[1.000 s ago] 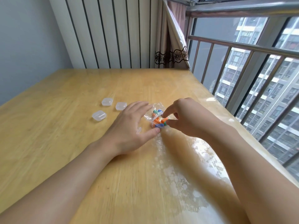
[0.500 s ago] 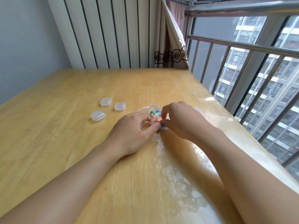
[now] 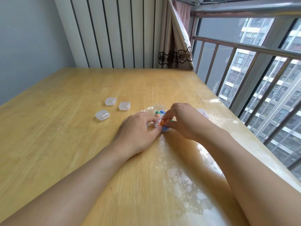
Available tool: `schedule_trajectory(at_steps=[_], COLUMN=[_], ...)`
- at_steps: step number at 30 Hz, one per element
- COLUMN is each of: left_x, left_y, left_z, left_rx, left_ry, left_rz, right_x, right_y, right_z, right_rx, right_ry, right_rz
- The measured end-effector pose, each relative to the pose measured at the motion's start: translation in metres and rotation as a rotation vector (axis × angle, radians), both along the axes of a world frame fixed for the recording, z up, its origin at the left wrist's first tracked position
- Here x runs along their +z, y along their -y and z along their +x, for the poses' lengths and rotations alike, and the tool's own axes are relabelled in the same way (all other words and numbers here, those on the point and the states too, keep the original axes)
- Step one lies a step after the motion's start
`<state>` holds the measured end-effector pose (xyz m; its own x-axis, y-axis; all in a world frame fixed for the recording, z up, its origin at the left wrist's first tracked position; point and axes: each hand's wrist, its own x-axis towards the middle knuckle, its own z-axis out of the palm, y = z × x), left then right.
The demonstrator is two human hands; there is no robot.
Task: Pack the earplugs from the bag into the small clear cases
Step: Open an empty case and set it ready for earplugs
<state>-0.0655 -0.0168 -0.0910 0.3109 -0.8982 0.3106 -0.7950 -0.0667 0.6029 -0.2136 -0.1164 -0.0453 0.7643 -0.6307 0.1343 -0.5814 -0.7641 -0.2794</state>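
1. Three small clear plastic cases with rounded corners lie closed on the glossy yellow wooden tabletop (image 3: 65,144), left of the hands: the nearest case (image 3: 102,115), the far-left case (image 3: 110,101) and the far-right case (image 3: 124,106). The two far ones sit just beside each other; the nearest lies apart from them.
2. A fourth pale clear object (image 3: 202,112) shows partly behind the right hand; whether it is another case cannot be told.
3. One small crumpled clear plastic bag (image 3: 153,110) rests on the tabletop between the two hands, near the tabletop's middle.
4. Inside the bag are coloured foam earplugs (image 3: 160,113): green, blue and orange ones show, but the hands hide too many for a count.
5. One orange earplug (image 3: 162,123) lies with its long axis roughly left to right, at the bag's near edge between the fingertips of both hands; which end leads cannot be told.
6. The left hand (image 3: 138,132) has its fingers curled and its thumb stretched along the bag's near edge, pinching the plastic.
7. The right hand (image 3: 184,119) has its fingers bent down and closed on the bag and the orange earplug.
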Motion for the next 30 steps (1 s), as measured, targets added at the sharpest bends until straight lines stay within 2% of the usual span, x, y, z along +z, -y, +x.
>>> schedule_trajectory(at_steps=[6,16,19,21,26,28,30], left_x=[0.003,0.006,0.009,0.010,0.027,0.037,0.045], left_y=[-0.002,-0.006,-0.007,-0.009,-0.021,-0.026,-0.032], left_z=[-0.001,-0.001,0.000,0.000,0.009,0.023,0.038], left_rx=[0.002,-0.026,-0.037,-0.037,-0.024,0.048,0.136], left_ry=[0.004,0.049,0.061,0.067,0.066,0.041,0.006], left_rz=[0.014,-0.006,-0.016,-0.023,-0.067,-0.049,0.047], right_x=[-0.002,0.004,0.013,0.018,0.022,0.020,0.020], right_y=[0.003,0.001,0.003,0.004,-0.001,-0.004,-0.007], right_z=[0.001,-0.005,-0.013,-0.018,-0.017,-0.015,-0.013], right_rx=[-0.051,-0.050,-0.035,-0.025,0.008,0.020,0.030], right_ry=[0.093,0.163,0.275,0.389,0.660,0.702,0.731], right_rz=[0.107,0.035,0.058,0.193,0.748,0.871,0.933])
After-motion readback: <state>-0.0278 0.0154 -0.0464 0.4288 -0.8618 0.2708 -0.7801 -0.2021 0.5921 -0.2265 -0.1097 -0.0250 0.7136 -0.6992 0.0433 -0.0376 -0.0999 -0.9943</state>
